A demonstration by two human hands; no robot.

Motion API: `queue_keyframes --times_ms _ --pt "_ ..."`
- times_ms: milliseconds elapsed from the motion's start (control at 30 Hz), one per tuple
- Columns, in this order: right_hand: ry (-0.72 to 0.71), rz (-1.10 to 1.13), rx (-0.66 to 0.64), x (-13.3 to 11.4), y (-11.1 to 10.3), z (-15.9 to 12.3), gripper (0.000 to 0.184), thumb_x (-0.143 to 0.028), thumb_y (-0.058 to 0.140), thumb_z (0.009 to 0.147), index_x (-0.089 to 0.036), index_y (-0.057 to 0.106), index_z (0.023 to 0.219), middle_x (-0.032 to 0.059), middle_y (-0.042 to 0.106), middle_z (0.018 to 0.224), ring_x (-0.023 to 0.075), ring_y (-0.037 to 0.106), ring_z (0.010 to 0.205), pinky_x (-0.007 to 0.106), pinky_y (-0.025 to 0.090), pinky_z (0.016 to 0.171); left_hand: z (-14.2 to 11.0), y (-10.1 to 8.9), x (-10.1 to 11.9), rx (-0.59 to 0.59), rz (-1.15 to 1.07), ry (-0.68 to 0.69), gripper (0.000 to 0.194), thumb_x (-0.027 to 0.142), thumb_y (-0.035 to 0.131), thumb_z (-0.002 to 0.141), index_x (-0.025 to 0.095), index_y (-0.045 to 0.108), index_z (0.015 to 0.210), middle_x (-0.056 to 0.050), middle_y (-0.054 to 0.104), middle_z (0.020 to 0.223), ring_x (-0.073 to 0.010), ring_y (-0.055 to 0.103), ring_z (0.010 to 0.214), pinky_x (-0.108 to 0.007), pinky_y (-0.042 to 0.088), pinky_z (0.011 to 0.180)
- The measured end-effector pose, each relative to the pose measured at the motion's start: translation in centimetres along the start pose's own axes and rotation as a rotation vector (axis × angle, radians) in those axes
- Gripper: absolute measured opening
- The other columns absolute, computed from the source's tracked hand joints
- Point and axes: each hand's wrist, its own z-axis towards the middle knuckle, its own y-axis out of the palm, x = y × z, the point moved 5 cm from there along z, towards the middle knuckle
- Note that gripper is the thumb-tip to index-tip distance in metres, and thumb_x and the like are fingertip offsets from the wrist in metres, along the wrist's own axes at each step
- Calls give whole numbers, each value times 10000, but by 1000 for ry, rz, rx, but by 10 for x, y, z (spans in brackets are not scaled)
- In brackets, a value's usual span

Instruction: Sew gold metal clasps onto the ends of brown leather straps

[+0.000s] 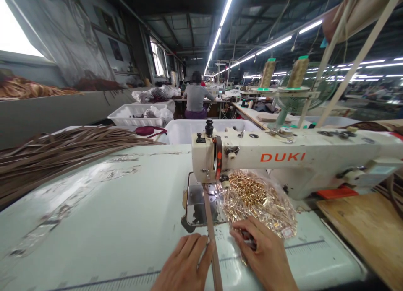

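A narrow brown strap [211,232] runs from under the needle of the white DUKI sewing machine [283,157] toward me across the pale green table [110,211]. My left hand [185,263] lies on the table with its fingers pressed against the strap's left side. My right hand [264,253] rests just right of the strap, its fingers curled at the near edge of a clear bag of small gold metal fittings [258,198]. Whether those fingers pinch a fitting is hidden.
A heap of long brown straps [53,157] covers the table's far left. White plastic bins [182,129] stand behind the machine. Thread cones [297,73] sit above it. A wooden board [365,224] lies at the right. A person [195,96] sits at a distant station, back turned.
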Motion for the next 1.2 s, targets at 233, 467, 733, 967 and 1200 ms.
queue_keyframes --times_ms 233,467,733,967,1200 --pt "-13 15 29 -4 -1 2 183 -350 480 924 -244 629 924 24 626 838 149 610 697 240 495 641 -2 15 -9 -45 -179 9 611 643 306 906 120 534 1128 -111 569 976 -248 552 846 -366 523 694" --pt "-29 -9 -11 -2 -2 2 146 -333 512 913 -251 626 952 12 629 852 139 617 715 228 494 645 22 -5 -17 -335 -339 -54 224 259 587 895 175 559 1100 -50 610 981 -210 566 903 -336 503 798" --pt "-1 20 13 -5 -2 1 176 -349 486 924 -246 628 932 26 629 841 147 612 692 240 502 650 30 7 -39 -390 -449 -56 173 133 466 944 201 598 1033 -10 611 908 -156 552 881 -289 456 817" --pt "-41 38 20 -1 1 1 168 -343 486 926 -243 618 954 35 625 848 143 611 686 231 507 635 44 15 -58 -378 -485 -7 209 168 402 973 172 608 1011 -39 633 922 -169 570 931 -295 477 844" --pt "-70 9 12 5 5 0 160 -340 486 922 -262 619 968 27 623 840 144 617 692 221 511 621 54 25 -77 -362 -544 21 201 150 433 962 172 625 1015 -35 658 927 -156 578 943 -264 477 840"
